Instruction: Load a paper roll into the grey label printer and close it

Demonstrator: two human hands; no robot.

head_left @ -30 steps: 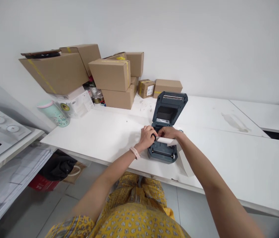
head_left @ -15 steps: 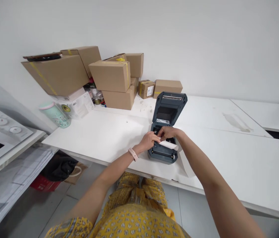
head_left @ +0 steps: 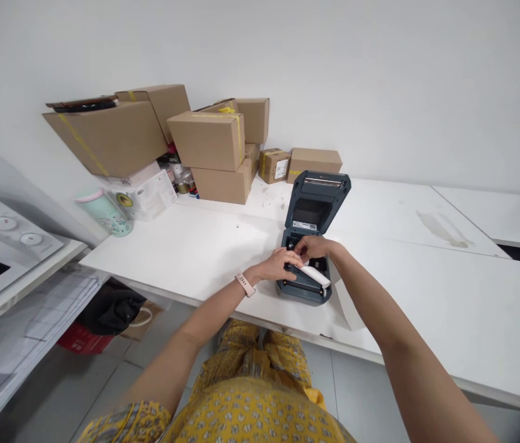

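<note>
A dark grey label printer (head_left: pixel 319 192) stands near the table's front edge with its lid raised. A white paper roll (head_left: pixel 316 276) lies slanted over its open bay, its right end near the front right corner. My left hand (head_left: pixel 282 264) grips the roll's left end, thumb lower and fingers on top. Beside it, my right hand (head_left: pixel 311 247) reaches in from the right with bent fingers pinching at the same end. Those fingertips are partly hidden in the bay. A loose white paper strip (head_left: pixel 348 304) lies right of the printer, partly behind my right forearm.
Cardboard boxes (head_left: pixel 207 141) are stacked at the back left of the white table (head_left: pixel 426 295). Two smaller boxes (head_left: pixel 315 161) sit behind the printer. A mint green tumbler (head_left: pixel 105 214) stands at the left end, near a microwave (head_left: pixel 15 237).
My left hand has shifted slightly, its fingers more spread and lower over the printer. The paper roll has tilted, its right end now lower. My right hand stays nearly in place.
</note>
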